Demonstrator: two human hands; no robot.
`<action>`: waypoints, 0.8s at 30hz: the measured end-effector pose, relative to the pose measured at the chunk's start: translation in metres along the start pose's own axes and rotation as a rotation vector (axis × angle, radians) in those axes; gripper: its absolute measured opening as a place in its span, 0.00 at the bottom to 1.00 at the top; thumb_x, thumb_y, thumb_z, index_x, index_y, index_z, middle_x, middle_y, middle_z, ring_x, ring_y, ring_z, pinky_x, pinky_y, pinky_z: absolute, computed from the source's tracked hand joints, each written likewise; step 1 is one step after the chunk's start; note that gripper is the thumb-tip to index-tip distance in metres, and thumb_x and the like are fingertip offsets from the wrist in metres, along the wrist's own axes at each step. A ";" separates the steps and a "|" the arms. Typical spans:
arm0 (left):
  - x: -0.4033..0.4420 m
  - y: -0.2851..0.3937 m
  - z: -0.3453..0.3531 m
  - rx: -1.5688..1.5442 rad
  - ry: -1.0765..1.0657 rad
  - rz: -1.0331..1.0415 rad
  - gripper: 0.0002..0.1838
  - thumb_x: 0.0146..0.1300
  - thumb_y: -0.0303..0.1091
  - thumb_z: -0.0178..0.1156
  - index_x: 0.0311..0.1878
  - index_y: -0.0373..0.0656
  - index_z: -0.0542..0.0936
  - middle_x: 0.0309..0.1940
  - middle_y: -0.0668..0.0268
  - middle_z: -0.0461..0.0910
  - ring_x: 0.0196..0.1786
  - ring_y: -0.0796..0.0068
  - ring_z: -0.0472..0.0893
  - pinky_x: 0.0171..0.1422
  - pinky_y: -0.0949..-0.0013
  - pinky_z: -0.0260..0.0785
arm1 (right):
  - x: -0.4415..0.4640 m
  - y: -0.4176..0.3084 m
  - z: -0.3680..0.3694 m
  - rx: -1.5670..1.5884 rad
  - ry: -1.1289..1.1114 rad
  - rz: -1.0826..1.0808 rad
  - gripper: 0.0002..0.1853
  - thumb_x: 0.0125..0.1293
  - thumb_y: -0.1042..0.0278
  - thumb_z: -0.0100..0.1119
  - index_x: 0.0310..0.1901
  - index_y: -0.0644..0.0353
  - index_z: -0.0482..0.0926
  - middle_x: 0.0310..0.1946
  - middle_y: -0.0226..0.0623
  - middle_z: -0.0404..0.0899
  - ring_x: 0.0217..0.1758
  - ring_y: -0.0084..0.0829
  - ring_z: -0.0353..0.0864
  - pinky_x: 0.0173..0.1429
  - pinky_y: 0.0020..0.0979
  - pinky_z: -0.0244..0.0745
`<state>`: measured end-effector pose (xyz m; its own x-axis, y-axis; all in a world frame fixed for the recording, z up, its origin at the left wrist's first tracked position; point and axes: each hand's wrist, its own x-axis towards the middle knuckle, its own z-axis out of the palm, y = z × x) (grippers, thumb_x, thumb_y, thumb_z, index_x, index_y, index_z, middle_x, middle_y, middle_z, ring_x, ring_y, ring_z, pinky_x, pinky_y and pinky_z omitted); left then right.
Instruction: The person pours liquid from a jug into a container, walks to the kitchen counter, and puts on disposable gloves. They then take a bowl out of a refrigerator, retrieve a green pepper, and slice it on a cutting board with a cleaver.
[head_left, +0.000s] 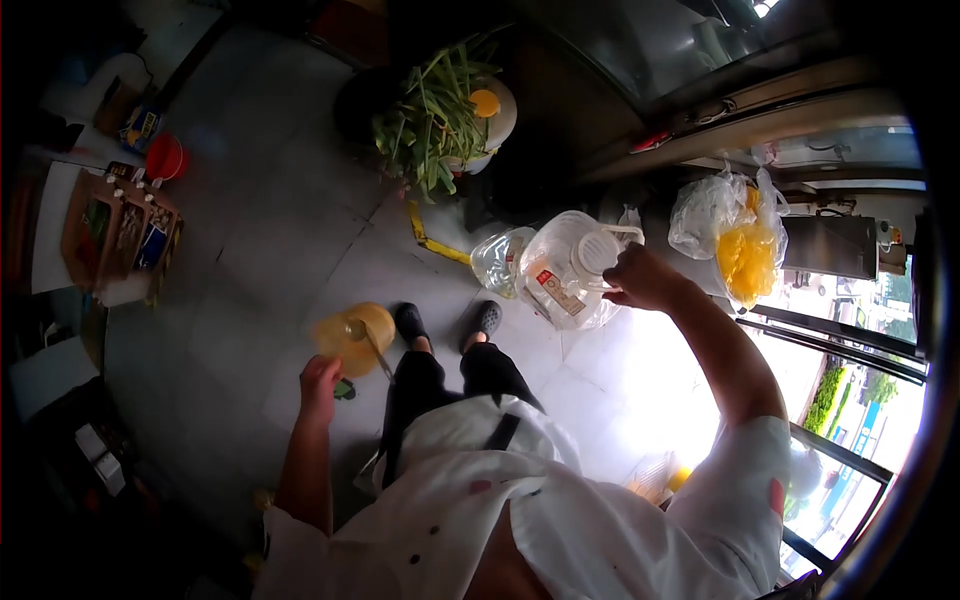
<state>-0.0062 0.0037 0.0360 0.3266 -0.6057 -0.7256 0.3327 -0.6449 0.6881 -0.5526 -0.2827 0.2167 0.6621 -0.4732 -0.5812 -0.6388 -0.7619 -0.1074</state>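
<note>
My right hand point(636, 278) is closed on the handle of a large clear plastic jug point(562, 270), which has a white cap and a red and white label. Beside it, to the left, is another clear plastic bottle point(497, 262). On the left side, my left hand point(322, 378) has its fingers wrapped at the edge of a yellowish bowl point(345, 338). A ladle-like utensil with a long handle point(378, 352) lies across that bowl.
Green leafy stalks point(432, 125) lie by a white container with an orange lid point(485, 103). Clear and yellow plastic bags point(745, 255) hang at the right near a window. A red bowl point(166, 157) and a divided wooden box point(122, 235) are at the left.
</note>
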 end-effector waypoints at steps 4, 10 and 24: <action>0.000 -0.003 0.006 0.003 -0.003 -0.024 0.09 0.67 0.37 0.63 0.42 0.41 0.80 0.34 0.69 0.79 0.36 0.80 0.75 0.43 0.74 0.68 | 0.017 0.008 -0.010 -0.076 0.046 -0.090 0.16 0.59 0.50 0.72 0.33 0.55 0.83 0.27 0.38 0.84 0.36 0.42 0.84 0.50 0.40 0.79; -0.010 0.003 0.021 0.004 0.009 -0.002 0.09 0.68 0.38 0.63 0.41 0.42 0.78 0.33 0.70 0.78 0.34 0.81 0.73 0.41 0.76 0.65 | 0.054 -0.011 -0.024 -0.071 -0.028 -0.100 0.15 0.61 0.50 0.69 0.34 0.55 0.84 0.30 0.38 0.85 0.39 0.41 0.85 0.53 0.41 0.77; -0.001 -0.024 0.029 0.000 0.062 -0.062 0.09 0.67 0.37 0.65 0.40 0.44 0.78 0.32 0.72 0.77 0.34 0.81 0.73 0.40 0.77 0.65 | 0.176 -0.014 0.008 0.034 0.192 -0.173 0.17 0.62 0.48 0.66 0.35 0.56 0.83 0.29 0.41 0.85 0.37 0.46 0.84 0.48 0.43 0.77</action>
<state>-0.0401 0.0061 0.0201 0.3594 -0.5350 -0.7646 0.3537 -0.6801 0.6421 -0.4303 -0.3523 0.1094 0.8226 -0.4151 -0.3886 -0.5206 -0.8247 -0.2211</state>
